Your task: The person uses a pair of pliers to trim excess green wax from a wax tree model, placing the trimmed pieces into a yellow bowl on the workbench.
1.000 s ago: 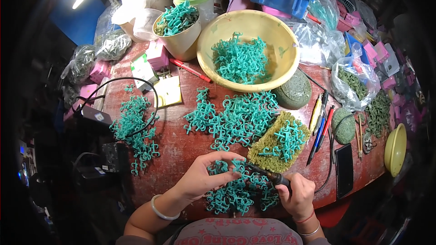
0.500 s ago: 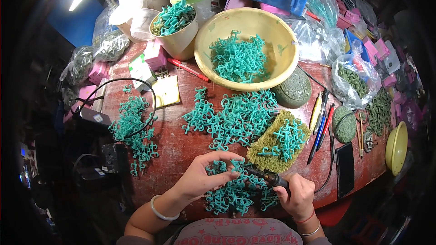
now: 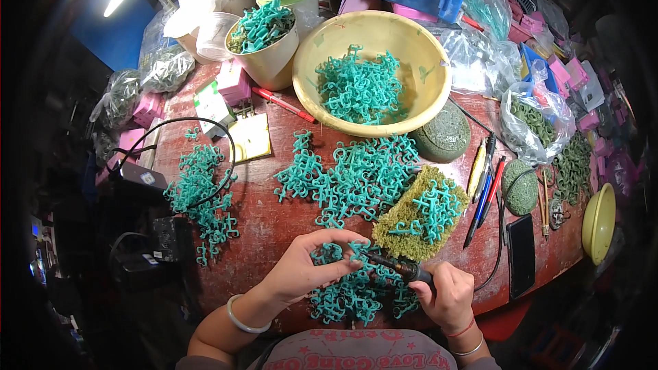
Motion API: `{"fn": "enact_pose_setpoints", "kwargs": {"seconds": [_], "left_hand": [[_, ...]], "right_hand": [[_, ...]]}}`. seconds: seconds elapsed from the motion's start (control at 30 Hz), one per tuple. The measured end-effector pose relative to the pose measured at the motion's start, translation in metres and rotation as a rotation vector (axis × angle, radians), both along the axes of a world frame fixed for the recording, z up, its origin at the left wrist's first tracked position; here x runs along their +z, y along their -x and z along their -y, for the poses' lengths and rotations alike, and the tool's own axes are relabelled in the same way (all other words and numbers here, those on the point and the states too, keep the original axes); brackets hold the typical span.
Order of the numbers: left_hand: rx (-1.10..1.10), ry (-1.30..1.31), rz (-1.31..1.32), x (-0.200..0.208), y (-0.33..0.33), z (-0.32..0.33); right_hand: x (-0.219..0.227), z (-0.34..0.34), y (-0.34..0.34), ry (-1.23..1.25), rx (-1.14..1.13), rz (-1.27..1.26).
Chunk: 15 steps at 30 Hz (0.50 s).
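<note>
Between its thumb and fingers, my left hand [image 3: 301, 268] pinches a small teal plastic-like hooked piece [image 3: 357, 249]. My right hand [image 3: 449, 294] is closed around the handle of a black soldering-iron-like tool [image 3: 406, 269], whose tip points left and reaches the held piece; exact contact is too small to tell. Below both hands lies a pile of similar teal pieces [image 3: 348, 299], partly hidden by my left fingers. Just beyond the tool sits a rough yellow-green sponge [image 3: 391, 229] with teal pieces on top. A larger teal heap [image 3: 367, 171] spreads behind it.
A yellow basin [image 3: 425, 106] holds more teal pieces at the back. Another teal heap [image 3: 199, 192] lies left under a looped black cable [image 3: 234, 144]. Rightward are several pens [image 3: 484, 195], a green stone-like dome [image 3: 442, 133] and a black phone [image 3: 521, 256].
Almost nothing differs. The tool and my right hand have shifted very slightly; my left hand keeps its pinch on the teal piece.
</note>
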State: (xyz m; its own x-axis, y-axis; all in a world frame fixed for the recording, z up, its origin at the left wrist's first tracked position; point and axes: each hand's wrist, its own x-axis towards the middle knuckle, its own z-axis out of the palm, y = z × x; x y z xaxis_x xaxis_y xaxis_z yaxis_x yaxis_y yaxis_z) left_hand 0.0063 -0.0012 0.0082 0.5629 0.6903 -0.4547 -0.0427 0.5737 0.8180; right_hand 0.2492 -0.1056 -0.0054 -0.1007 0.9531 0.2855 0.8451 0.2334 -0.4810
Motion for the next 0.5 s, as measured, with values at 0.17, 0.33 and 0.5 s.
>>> {"fn": "enact_pose_setpoints", "kwargs": {"seconds": [0.17, 0.33, 0.5], "left_hand": [[-0.001, -0.007, 0.002, -0.001, 0.001, 0.001], [-0.018, -0.02, -0.015, -0.003, 0.001, 0.0], [0.006, 0.007, 0.006, 0.0, 0.003, 0.0]], "right_hand": [[0.001, 0.001, 0.0, 0.019, 0.004, 0.033], [0.0, 0.002, 0.0, -0.028, -0.013, -0.038], [0.015, 0.019, -0.013, -0.01, -0.128, 0.011]]}}
